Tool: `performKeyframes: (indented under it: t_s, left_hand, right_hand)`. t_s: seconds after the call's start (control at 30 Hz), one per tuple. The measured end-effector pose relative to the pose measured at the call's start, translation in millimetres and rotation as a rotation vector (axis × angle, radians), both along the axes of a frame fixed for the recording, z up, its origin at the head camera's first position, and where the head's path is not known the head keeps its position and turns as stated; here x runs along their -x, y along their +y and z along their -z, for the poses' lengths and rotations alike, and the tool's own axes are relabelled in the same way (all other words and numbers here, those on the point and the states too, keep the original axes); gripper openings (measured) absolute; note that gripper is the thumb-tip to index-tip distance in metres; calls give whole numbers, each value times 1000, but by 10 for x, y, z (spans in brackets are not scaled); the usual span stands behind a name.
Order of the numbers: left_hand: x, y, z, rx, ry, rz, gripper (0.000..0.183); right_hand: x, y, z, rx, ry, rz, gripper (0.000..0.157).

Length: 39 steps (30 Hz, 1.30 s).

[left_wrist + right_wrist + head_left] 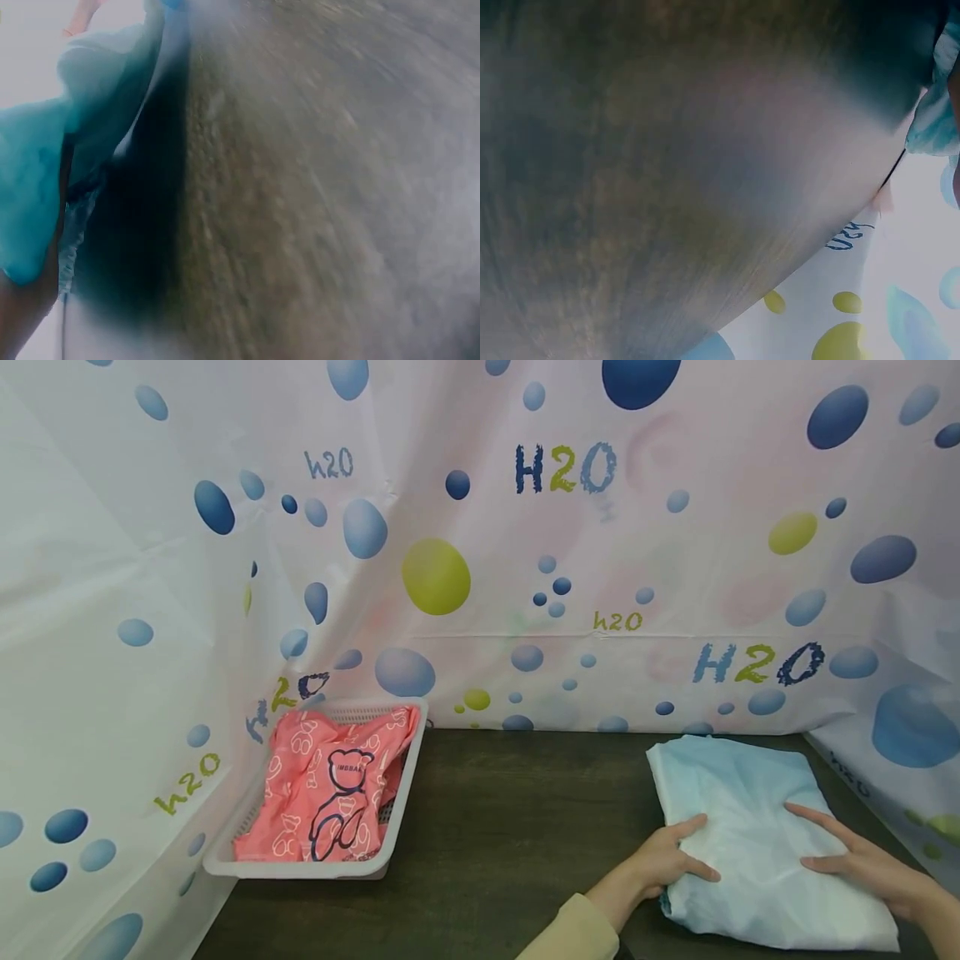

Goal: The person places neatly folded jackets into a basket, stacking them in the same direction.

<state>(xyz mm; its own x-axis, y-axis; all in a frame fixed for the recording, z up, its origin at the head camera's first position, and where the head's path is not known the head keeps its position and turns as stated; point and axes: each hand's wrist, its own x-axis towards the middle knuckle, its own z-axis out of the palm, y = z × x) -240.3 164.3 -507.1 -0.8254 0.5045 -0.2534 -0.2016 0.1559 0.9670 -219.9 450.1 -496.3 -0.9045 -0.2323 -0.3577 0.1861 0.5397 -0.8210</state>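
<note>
Only overhead: pink garment (330, 793) in basket (300, 865).

A pale blue garment (750, 835) is laid flat on the right side of a dark wooden table (510, 827), folded into a rough rectangle whose far edge lies close to the bubble-printed curtain at the back. Its fabric is smooth and light, almost white where the light falls, with a few soft creases, and a darker teal layer is seen at its near left corner. It is pressed down by a left hand (667, 860) at its left edge and a right hand (862, 860) on its right part, fingers laid straight on the cloth.
</note>
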Motion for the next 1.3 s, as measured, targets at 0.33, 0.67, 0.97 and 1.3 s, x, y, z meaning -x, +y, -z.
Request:
performKeyframes:
  t_s: [0.33, 0.67, 0.97, 1.3]
  left_hand:
    - [-6, 14, -98, -12, 70, 32, 75]
    - [6, -44, -224, -22, 134, 26, 77]
    - [6, -169, -379, -31, 164, 54, 79]
    - [36, -322, -509, -176, 105, 85, 75]
  right_hand:
    - [-57, -46, -101, -29, 77, 47, 83]
    - [-74, -117, -187, -16, 176, 53, 78]
    - [-76, -202, -338, -2, 216, 44, 75]
    - [-64, -348, -534, -66, 273, 53, 77]
